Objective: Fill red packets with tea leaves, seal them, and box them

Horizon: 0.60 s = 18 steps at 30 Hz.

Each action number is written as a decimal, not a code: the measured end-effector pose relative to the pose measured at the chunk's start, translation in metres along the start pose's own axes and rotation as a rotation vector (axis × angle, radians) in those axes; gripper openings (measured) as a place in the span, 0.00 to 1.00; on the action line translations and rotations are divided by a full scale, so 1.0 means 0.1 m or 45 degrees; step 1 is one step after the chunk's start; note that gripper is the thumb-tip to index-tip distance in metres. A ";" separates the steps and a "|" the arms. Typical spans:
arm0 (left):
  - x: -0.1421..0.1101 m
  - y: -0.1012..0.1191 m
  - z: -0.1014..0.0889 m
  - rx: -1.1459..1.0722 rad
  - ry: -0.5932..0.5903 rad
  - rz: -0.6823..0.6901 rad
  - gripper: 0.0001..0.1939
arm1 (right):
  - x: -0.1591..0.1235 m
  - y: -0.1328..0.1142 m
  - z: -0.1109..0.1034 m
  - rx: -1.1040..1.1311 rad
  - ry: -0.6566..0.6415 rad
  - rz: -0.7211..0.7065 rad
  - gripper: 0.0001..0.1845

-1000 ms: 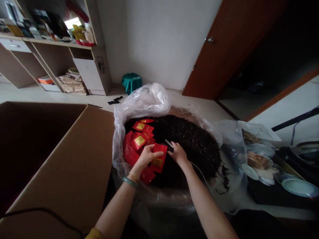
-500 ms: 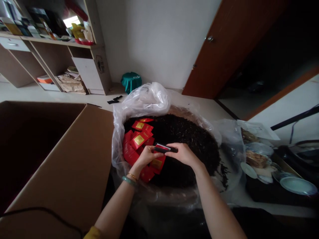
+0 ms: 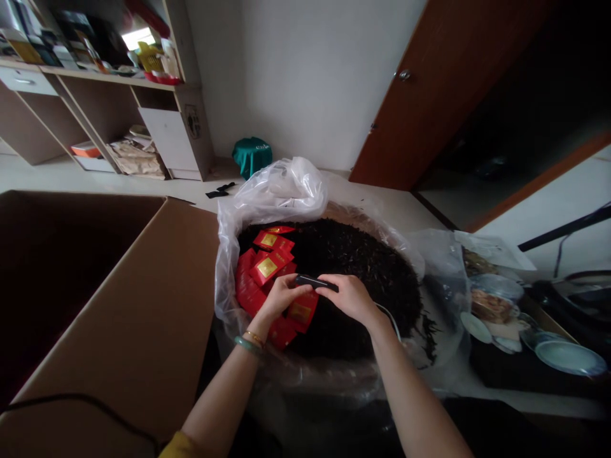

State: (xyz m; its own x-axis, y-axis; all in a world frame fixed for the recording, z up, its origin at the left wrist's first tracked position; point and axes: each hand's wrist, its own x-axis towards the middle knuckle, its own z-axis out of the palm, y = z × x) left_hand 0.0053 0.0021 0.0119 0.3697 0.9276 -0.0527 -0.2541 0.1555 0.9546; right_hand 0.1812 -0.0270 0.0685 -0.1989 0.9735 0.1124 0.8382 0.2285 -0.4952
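A red packet with a gold label (image 3: 301, 312) is held over the left part of a transparent plastic bag (image 3: 286, 184), with a black clamp-like tool (image 3: 316, 282) laid across its upper edge. The tool's two bars appear pressed together; whether the packet's edge has been joined is hidden. The tool's right end is gripped by the right hand (image 3: 351, 296), its fingers closed on top and the thumb beneath. The fingers of the left hand (image 3: 281, 296) are pinched at the packet's top, against the tool's left end; how the grip is shared between the two cannot be told. A white cord (image 3: 392, 320) is seen beside the right wrist.

Work on this packet is judged to be under way rather than complete. Just beyond the left hand, a heap of similar red packets (image 3: 267, 267) is gathered on dark dried leaves (image 3: 367, 254); whether each has been closed cannot be made out. Most of the bag is filled with loose leaves, so much appears to be left outside any packet. To the left, a large cardboard box (image 3: 162, 273) is placed, its contents lost in shadow.
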 end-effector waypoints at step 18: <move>-0.01 -0.01 0.00 0.107 0.012 -0.049 0.23 | 0.03 0.14 0.06 0.144 0.088 0.018 0.17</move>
State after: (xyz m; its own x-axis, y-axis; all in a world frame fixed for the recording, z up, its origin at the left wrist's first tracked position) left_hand 0.0055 0.0010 0.0107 0.3692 0.9248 -0.0922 -0.1641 0.1625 0.9730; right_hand 0.1890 -0.0213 0.0563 -0.1486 0.9755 0.1622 0.7775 0.2166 -0.5904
